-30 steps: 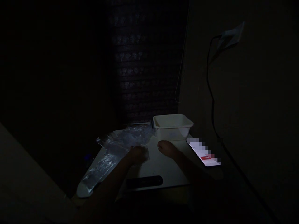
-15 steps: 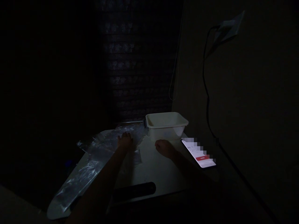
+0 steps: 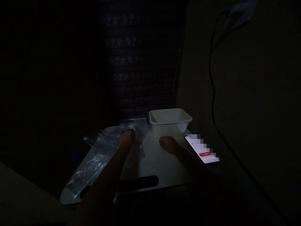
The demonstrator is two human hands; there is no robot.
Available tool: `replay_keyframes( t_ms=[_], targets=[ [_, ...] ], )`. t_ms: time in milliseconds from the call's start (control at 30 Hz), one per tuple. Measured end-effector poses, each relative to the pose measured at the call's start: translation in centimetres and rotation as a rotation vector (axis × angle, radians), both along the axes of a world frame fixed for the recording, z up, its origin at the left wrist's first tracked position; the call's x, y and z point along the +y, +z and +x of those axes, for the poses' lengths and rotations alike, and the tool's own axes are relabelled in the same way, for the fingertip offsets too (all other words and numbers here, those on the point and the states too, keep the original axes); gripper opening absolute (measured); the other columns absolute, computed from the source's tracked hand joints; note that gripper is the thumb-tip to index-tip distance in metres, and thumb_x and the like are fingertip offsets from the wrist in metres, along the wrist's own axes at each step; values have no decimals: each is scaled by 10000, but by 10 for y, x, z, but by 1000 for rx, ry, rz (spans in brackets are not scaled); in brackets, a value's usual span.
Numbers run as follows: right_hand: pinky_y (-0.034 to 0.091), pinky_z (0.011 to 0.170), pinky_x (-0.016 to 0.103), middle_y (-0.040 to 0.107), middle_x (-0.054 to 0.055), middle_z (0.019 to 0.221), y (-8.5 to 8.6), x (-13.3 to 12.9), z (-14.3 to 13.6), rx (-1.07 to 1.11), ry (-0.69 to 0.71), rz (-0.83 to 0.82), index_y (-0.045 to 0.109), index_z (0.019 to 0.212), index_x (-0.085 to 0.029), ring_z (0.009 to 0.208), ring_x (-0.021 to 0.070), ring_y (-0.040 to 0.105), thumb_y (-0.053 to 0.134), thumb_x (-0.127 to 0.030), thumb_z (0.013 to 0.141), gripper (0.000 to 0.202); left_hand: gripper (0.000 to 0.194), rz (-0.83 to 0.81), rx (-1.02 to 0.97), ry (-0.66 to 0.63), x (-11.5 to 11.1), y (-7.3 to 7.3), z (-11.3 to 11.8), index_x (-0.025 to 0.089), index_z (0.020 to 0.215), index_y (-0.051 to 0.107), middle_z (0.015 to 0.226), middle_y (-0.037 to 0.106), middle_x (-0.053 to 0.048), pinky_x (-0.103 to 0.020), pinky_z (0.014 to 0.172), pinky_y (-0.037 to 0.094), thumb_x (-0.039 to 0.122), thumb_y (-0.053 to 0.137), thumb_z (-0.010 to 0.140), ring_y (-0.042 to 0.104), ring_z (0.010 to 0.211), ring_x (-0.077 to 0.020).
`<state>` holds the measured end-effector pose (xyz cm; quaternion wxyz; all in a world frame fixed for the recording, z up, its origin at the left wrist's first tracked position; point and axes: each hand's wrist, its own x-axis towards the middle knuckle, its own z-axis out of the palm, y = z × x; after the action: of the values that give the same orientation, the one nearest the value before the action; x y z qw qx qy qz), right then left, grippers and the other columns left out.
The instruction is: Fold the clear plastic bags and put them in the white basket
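"Although it is so dark, can you make out the left hand?"

"Yes, curled up over the clear plastic. Whether it grips any, I cannot tell."

"Where does that plastic lie?"

"Along the left edge of the white table, from the far edge down to the near left corner."

"And the right hand?"

"Bent into a loose fist, just nearer than the white tub; I can't tell whether anything is inside it."

"The tub?"

"At the far right corner. A lit phone lies by the right edge, and a long dark strip runs beside the near edge."
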<state>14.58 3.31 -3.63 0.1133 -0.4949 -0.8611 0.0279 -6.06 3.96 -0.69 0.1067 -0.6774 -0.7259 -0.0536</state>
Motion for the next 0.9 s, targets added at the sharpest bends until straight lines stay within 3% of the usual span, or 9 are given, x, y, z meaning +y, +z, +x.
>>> replay_keyframes(
  t_ms=[100, 333, 433, 533, 667, 767, 900],
  targets=[
    [334, 669, 238, 609, 72, 806, 3, -6, -1, -2, -7, -1, 566, 761, -149, 756, 144, 532, 323, -176, 701, 252, 329, -21, -3, -112, -6, 4, 3, 142, 773, 595, 776, 618, -116, -295, 645, 381, 332, 327, 746, 571, 741, -217],
    [329, 661, 244, 613, 68, 812, 3, -14, 4, -15, -47, -10, 570, 763, -158, 761, 147, 535, 327, -181, 707, 250, 401, -107, -9, -376, -26, 5, -3, 144, 650, 599, 702, 613, -88, -262, 608, 376, 340, 270, 768, 564, 680, -184],
    [333, 660, 241, 614, 61, 816, 2, -13, 6, -14, -69, -20, 570, 775, -163, 760, 145, 538, 326, -183, 711, 253, 433, -100, -9, -347, -28, 2, -6, 129, 666, 599, 728, 607, -102, -269, 643, 381, 330, 235, 786, 557, 707, -182],
    [337, 680, 244, 611, 61, 841, -1, -10, 5, -13, -67, -21, 570, 804, -165, 784, 147, 536, 327, -176, 709, 261, 294, -57, -6, -310, -24, -4, -6, 109, 851, 575, 902, 579, -124, -278, 722, 372, 252, 341, 743, 520, 857, -193],
    [326, 740, 244, 590, 62, 918, -4, -6, -5, 4, -21, 22, 551, 902, -165, 861, 143, 511, 328, -180, 719, 289, 369, -93, -95, -268, -14, -17, 0, 118, 1042, 479, 1053, 519, -126, -366, 785, 346, 232, 401, 700, 462, 973, -233],
    [329, 743, 267, 585, 71, 906, -4, -6, -18, -35, 31, 45, 550, 914, -166, 857, 160, 506, 343, -275, 736, 293, 384, -185, -248, -202, -7, -23, 8, 130, 1063, 468, 1000, 559, -112, -383, 773, 356, 212, 399, 694, 503, 923, -236],
    [325, 747, 324, 567, 79, 923, 1, -13, -34, -86, 90, 88, 548, 913, -180, 885, 204, 479, 413, -413, 690, 350, 313, -249, -359, -188, -1, -23, 17, 117, 930, 565, 935, 594, -98, -268, 750, 381, 121, 426, 650, 532, 884, -197]
  ],
)
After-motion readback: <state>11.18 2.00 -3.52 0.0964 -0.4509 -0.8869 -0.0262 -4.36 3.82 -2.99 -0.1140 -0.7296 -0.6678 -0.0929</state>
